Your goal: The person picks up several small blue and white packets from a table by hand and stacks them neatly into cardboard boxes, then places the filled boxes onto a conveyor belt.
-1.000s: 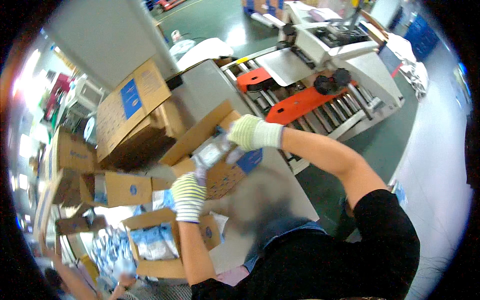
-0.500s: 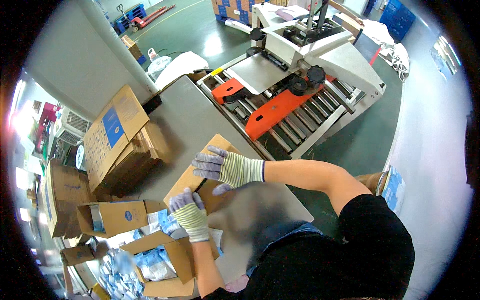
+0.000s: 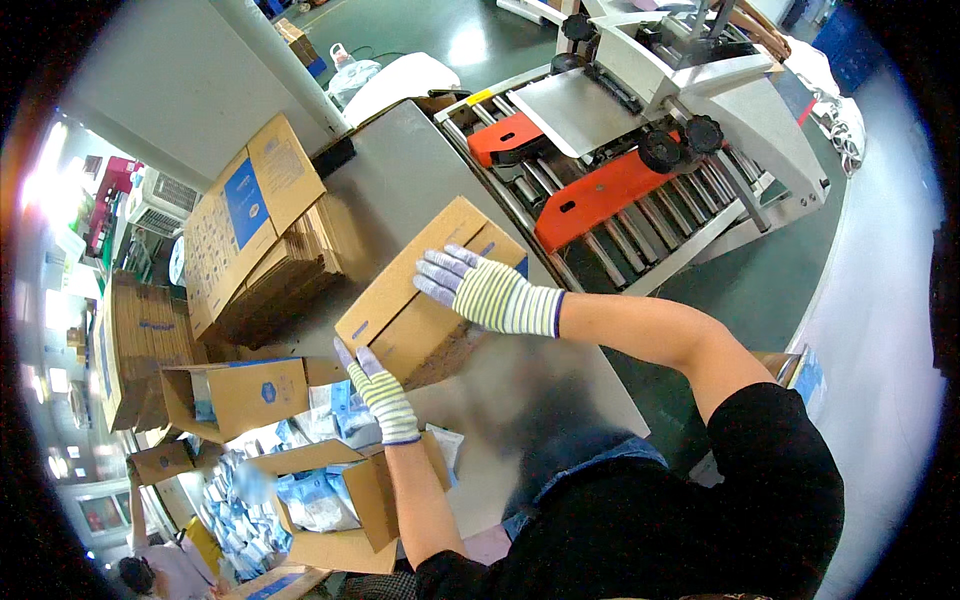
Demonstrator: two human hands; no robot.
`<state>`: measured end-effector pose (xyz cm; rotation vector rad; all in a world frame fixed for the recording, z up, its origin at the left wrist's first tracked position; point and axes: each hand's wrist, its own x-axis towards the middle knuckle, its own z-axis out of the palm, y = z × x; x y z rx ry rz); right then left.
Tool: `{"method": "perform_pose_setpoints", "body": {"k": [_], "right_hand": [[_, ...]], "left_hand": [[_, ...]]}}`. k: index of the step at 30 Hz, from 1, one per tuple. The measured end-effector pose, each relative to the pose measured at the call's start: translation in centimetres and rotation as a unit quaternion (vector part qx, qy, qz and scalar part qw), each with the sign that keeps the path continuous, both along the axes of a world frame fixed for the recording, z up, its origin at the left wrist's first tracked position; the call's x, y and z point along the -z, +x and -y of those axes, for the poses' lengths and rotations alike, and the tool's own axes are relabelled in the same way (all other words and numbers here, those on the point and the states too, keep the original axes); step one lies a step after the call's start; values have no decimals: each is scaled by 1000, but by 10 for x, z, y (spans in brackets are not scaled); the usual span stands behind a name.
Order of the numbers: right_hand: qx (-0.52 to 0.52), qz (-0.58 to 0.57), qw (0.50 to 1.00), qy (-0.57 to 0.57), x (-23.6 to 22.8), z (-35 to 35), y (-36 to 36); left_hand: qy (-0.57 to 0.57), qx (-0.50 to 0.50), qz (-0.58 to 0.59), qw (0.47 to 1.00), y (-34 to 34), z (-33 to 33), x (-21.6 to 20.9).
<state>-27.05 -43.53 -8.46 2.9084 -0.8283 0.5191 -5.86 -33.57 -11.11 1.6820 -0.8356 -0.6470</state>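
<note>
On the grey table, a brown cardboard carton (image 3: pixel 400 290) stands in front of me with its top flaps folded down. A narrow seam runs along the top between the flaps. My right hand (image 3: pixel 490 288), in a striped knit glove with grey fingertips, lies flat on the top, fingers stretched. My left hand (image 3: pixel 378 395), gloved the same way, touches the carton's near-left end with fingers extended; its thumb is hard to make out. Neither hand is closed round anything.
Ahead to the right stands a roller-conveyor machine (image 3: pixel 600 200) with red guides and black knobs. Flattened cartons (image 3: pixel 250 230) are stacked at left. Nearer, two open cartons (image 3: pixel 262 398) (image 3: pixel 375 505) hold blue-white packets. Another person (image 3: pixel 170 565) is at lower left.
The dark gap between the carton's flaps has narrowed to a seam, and the top lies flatter. My right hand now rests flat on it. The whole view has shifted slightly.
</note>
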Motion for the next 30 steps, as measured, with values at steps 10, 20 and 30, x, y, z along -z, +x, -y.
{"method": "perform_pose_setpoints", "body": {"k": [10,20,30], "right_hand": [[45,-48,996,66,-21,115,-34],[179,-80,977,87,-16,142,-83],[91,74,986,122,39,16,-64]], "left_hand": [[-23,17,98,995,-27,144,17],[-78,107,21,991,-110,218,38],[123,321,337,877,-134,-41,82]]}}
